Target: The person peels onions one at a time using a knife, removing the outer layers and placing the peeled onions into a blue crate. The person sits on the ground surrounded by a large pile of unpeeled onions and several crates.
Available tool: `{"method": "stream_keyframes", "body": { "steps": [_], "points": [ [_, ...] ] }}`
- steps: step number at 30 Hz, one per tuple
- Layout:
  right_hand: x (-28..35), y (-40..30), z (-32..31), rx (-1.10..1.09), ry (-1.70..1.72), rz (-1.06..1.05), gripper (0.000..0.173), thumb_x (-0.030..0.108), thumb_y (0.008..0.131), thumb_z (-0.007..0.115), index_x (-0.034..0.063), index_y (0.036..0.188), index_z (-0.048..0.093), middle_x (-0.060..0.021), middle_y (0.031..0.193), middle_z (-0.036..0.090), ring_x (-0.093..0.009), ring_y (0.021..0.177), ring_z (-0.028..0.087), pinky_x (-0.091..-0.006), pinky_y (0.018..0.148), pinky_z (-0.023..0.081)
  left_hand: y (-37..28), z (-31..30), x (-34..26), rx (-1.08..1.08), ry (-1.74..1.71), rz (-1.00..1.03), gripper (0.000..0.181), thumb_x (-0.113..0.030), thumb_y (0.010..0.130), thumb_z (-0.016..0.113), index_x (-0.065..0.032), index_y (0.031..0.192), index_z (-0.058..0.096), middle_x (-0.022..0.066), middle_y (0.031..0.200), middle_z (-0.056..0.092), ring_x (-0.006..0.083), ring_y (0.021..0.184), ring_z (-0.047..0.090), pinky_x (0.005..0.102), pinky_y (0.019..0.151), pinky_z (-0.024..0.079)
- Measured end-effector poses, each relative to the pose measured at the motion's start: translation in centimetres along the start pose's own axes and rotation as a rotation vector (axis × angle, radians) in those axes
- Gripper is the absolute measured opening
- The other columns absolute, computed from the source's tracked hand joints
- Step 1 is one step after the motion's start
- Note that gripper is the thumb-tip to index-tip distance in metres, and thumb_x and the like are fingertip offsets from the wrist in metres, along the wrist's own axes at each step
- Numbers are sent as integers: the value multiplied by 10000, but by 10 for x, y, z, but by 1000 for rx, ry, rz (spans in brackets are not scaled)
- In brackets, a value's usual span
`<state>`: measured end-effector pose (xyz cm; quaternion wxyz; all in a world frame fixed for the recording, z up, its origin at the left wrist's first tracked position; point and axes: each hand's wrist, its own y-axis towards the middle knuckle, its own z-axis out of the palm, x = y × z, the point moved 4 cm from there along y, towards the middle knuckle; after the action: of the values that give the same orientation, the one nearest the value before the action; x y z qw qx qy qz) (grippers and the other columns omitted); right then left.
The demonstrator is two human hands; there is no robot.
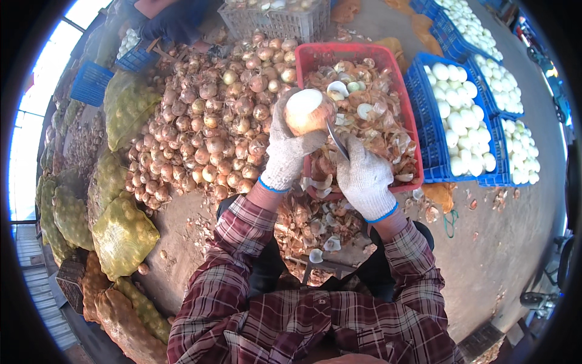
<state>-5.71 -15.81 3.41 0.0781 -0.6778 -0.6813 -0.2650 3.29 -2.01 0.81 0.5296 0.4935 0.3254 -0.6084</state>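
My left hand (287, 150), in a pale knitted work glove, holds a large onion (305, 111) with a white cut face turned upward. A knife (337, 140) is gripped in my gloved right hand (363, 175), its blade against the onion's right side. Below both hands stands a red plastic crate (416, 150) filled with onion skins (386, 123) and white cut pieces. To the left, a large heap of unpeeled onions (204, 132) lies on the floor. The knife's handle is hidden in my glove.
Blue crates (425, 136) of peeled white onions stand at the right. Mesh sacks of onions (122, 236) line the left side. A grey crate (277, 22) stands beyond the heap, and another person (170, 22) is at the upper left. Skins litter the floor between my legs.
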Motion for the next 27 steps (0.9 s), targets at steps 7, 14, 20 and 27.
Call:
{"method": "stream_keyframes", "body": {
  "steps": [7,14,20,27],
  "points": [
    [-19,15,5,-20,9,116,443,149,742,613,45,1141,449,-181,756,625,-350,664,626,-434,592,510,-29,31,-17,-37,488,222,1007,-168,487,872,-7,1291,286,125,1199,470,222,1117,496,343,934,446],
    [-4,-1,-2,-23,0,-20,324,101,753,593,56,1068,531,-164,705,612,-339,600,612,-423,563,502,-14,16,-14,-168,355,195,984,-185,538,857,-27,1307,264,130,1210,454,216,1111,501,337,923,453],
    [-1,2,4,75,-114,66,283,117,770,571,38,1039,533,-156,706,614,-328,607,619,-411,576,502,-16,18,-12,-206,401,235,960,-161,560,843,-5,1306,258,144,1225,450,222,1119,501,339,922,458],
    [-21,7,18,104,805,179,246,132,826,539,-16,1023,547,-135,626,574,-237,487,565,-355,481,477,-14,20,-8,-215,366,168,937,-161,560,841,27,1291,286,152,1193,485,223,1080,527,338,893,475]
  ]
}}
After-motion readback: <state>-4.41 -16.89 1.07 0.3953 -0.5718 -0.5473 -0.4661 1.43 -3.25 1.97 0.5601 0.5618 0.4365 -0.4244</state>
